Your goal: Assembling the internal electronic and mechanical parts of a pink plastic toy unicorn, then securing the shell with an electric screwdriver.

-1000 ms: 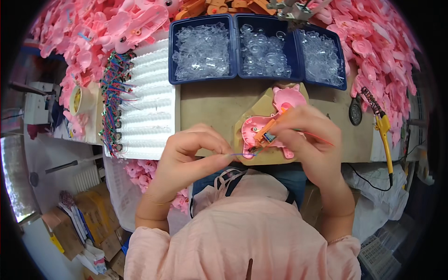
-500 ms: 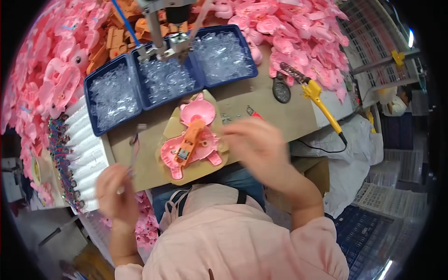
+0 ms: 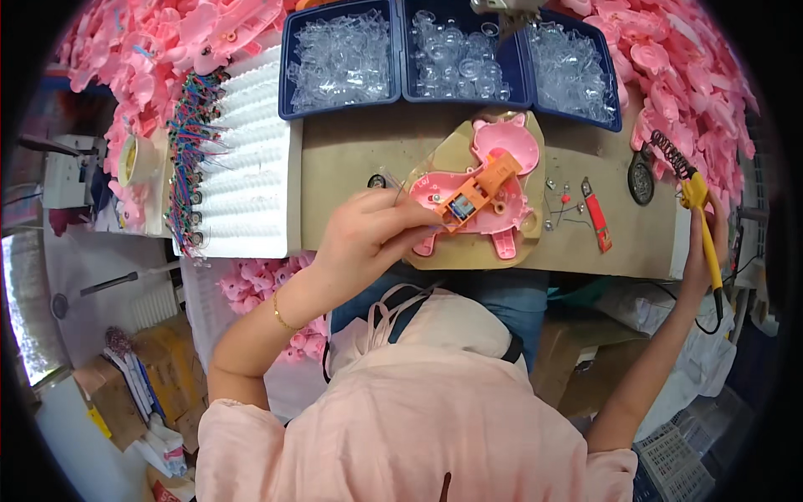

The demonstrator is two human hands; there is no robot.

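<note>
Hands point(image 3: 368, 238) apart: toy point(image 3: 481, 197), soldering iron point(image 3: 707, 230).

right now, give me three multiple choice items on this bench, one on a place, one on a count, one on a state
1. Where does the right hand reach?
A. the yellow soldering iron at the bench's right edge
B. the blue trays
C. the white ridged board

2. How many blue trays of clear parts stand at the far edge?
A. one
B. three
C. five

3. What is the state of the left hand?
A. flat on the bench
B. closed on a thin wire beside the pink toy shell
C. hidden

Answers:
1 A, its grip is on the yellow soldering iron.
2 B, three trays side by side.
3 B, fingers pinch beside the pink toy shell.
</note>
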